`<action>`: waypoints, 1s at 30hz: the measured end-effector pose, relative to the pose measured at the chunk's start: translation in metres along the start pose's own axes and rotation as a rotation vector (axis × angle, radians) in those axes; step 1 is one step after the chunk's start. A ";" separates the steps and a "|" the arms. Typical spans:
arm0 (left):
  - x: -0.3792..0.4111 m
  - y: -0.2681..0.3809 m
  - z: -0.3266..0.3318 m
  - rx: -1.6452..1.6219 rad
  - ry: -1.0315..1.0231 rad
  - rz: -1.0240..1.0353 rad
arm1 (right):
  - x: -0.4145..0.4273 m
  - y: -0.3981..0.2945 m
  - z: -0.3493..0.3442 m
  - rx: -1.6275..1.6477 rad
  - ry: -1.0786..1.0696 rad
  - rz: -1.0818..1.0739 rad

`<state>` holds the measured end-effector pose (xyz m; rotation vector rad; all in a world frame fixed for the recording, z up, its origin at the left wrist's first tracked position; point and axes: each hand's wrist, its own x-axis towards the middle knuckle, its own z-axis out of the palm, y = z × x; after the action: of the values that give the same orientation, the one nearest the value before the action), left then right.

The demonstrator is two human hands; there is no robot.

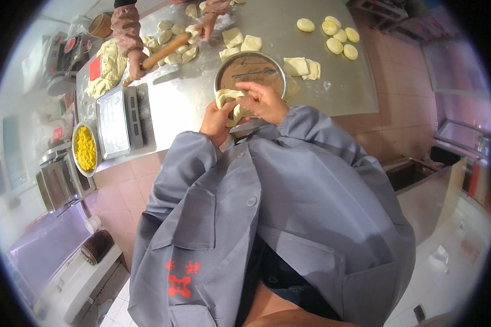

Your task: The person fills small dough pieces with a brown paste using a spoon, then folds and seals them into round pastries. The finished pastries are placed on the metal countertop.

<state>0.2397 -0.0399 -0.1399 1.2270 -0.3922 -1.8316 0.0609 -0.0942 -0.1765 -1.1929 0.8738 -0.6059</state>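
Observation:
My left hand [217, 122] holds a cupped piece of dough [229, 98], its thumb pressed into the hollow. My right hand [266, 102] touches the dough's right edge, index finger stretched out over the bowl. Just beyond both hands stands a round metal bowl [284, 81] of brown filling [237, 67], with a spoon [253, 74] lying in it. Flat dough pieces [251, 43] lie past the bowl, and more folded sheets of dough [296, 66] are to its right. Several smooth round dough pieces [334, 45] sit at the table's far right.
Across the metal table [343, 98], another person's hands [136, 63] hold a wooden rolling pin [165, 51] and dough. Left are a scale with a metal tray [113, 122], a bowl of yellow filling [85, 149], a large dough mass [113, 61] and a red scraper [95, 68].

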 end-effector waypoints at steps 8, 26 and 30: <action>-0.003 0.006 0.000 -0.127 -0.041 -0.021 | 0.006 0.020 0.008 -0.152 0.159 -0.351; 0.002 0.001 -0.004 -0.020 -0.150 -0.176 | 0.003 -0.002 0.006 -0.280 -0.012 -0.084; 0.001 0.008 0.001 -0.015 -0.040 -0.204 | 0.002 -0.008 0.010 -0.247 -0.026 -0.218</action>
<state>0.2422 -0.0456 -0.1345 1.2593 -0.2836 -2.0311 0.0707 -0.0924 -0.1679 -1.5301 0.8183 -0.6700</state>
